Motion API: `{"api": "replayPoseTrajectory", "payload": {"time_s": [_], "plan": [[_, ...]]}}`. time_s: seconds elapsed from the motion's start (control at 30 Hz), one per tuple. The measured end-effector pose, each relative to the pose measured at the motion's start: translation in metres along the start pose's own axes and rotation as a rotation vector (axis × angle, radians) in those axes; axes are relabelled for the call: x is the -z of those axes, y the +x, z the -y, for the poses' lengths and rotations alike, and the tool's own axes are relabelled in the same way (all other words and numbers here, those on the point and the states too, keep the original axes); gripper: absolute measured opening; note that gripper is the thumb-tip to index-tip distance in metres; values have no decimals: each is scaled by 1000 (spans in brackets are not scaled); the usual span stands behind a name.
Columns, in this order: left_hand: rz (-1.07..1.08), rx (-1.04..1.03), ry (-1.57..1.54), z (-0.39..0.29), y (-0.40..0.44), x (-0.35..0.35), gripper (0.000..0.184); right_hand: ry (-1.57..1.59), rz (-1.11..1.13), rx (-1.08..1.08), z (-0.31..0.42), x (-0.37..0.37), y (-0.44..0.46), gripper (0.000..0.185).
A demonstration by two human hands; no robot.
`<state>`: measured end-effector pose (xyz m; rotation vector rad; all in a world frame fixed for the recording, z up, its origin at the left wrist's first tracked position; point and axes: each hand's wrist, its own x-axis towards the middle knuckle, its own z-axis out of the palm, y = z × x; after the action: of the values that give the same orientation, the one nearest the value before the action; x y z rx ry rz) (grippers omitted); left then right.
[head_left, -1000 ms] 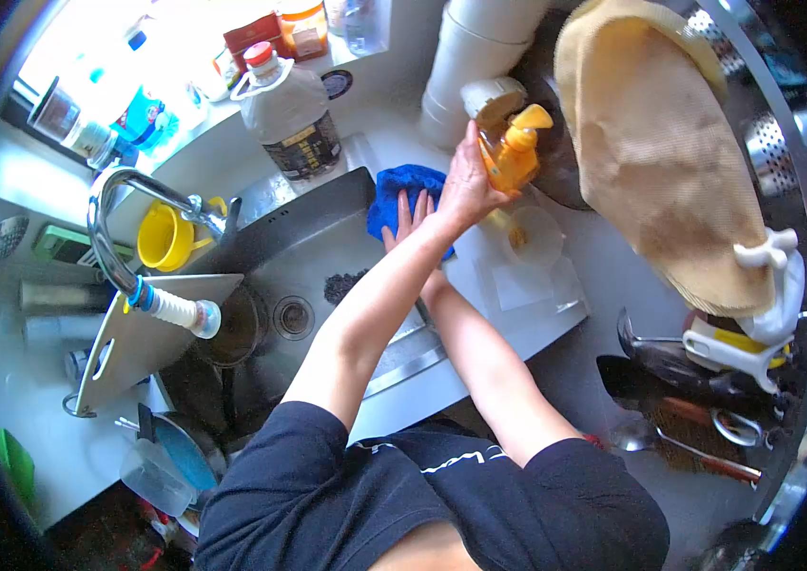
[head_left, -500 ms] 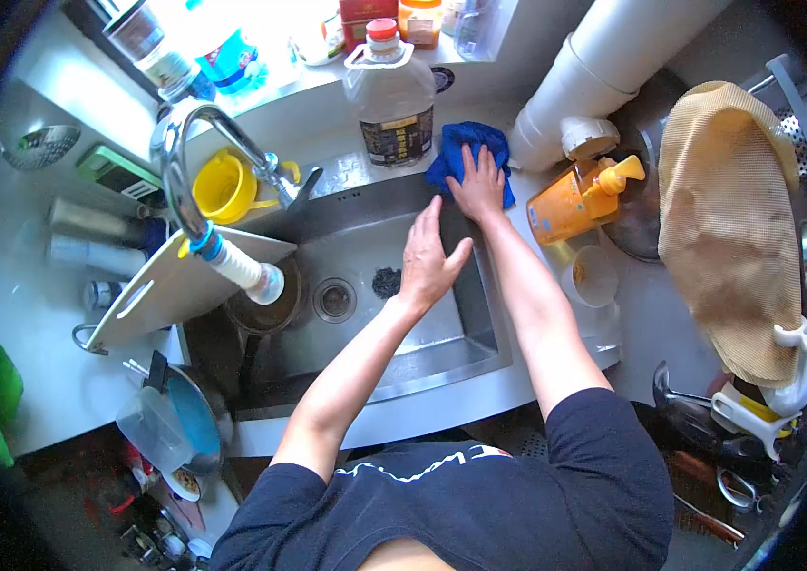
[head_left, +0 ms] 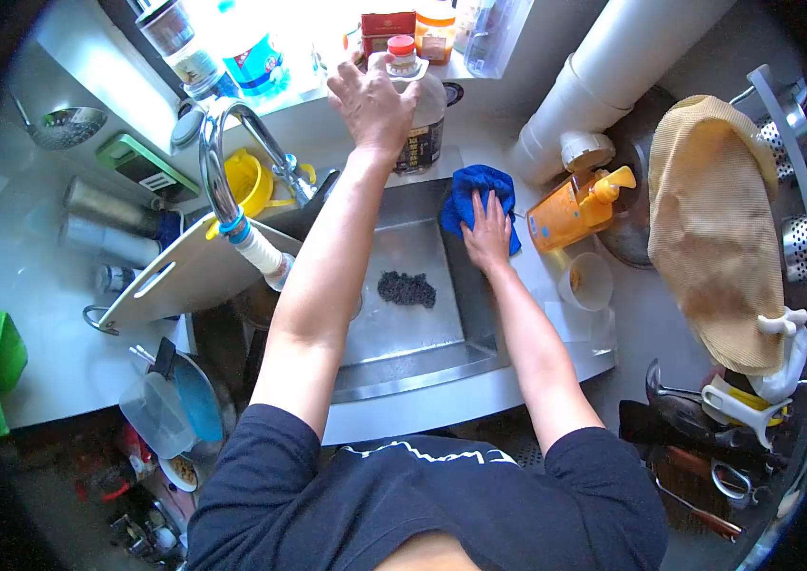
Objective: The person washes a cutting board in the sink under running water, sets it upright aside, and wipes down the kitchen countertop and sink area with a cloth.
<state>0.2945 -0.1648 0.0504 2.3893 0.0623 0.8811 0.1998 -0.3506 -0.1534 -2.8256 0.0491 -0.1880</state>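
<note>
My left hand (head_left: 372, 107) reaches over the sink to the top of a clear plastic jug (head_left: 429, 128) with a red cap and dark label. Its fingers are curled around the jug's handle and neck area. My right hand (head_left: 489, 233) presses on a bunched blue cloth (head_left: 481, 181) at the sink's back right corner, fingers over the fabric and partly sunk in its folds. Between my forearms, a dark clump of small bits (head_left: 407, 289) lies on the bottom of the steel sink (head_left: 394, 381). My left arm covers part of the drain side.
A chrome faucet (head_left: 223, 171) and a leaning cutting board (head_left: 180, 271) are on the left, with a yellow cup (head_left: 249, 183) behind. Right of the sink stand an orange pump bottle (head_left: 570, 219), a clear cup (head_left: 589, 281) and a thick white pipe (head_left: 603, 86).
My left hand has moved from above the sink up to the jug's top and closed there. My right hand and the blue cloth have shifted a little toward me.
</note>
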Motion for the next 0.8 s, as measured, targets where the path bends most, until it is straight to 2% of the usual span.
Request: {"api": "replayPoseTrajectory", "payload": {"time_s": [0.07,0.17,0.2,0.23,0.37,0.57,0.63,0.67,0.73,0.8], "plan": [[10,-76,88,5,2,0,34,6,-6,-3,-1,0,2,72],[7,-135,-16,18,19,-14,25,27,11,-32,2,-5,6,70],[-55,-134,-129,20,28,-19,27,28,4,-54,1,-9,13,70],[-62,-168,-103,15,37,-12,29,29,-6,-71,2,-11,24,69],[23,-90,-320,-4,56,17,32,94,17,-105,11,-14,63,64],[-25,-190,-308,-35,82,46,27,129,-55,-110,50,-30,97,58],[1,-256,-356,-42,89,54,27,39,57,132,70,-40,106,53],[-2,-255,-347,-44,92,57,27,62,-60,226,90,-51,101,50],[82,-276,-329,-44,95,66,26,153,-39,292,125,-58,106,54],[78,-279,-301,-46,92,77,25,193,1,343,159,-74,104,56]]}}
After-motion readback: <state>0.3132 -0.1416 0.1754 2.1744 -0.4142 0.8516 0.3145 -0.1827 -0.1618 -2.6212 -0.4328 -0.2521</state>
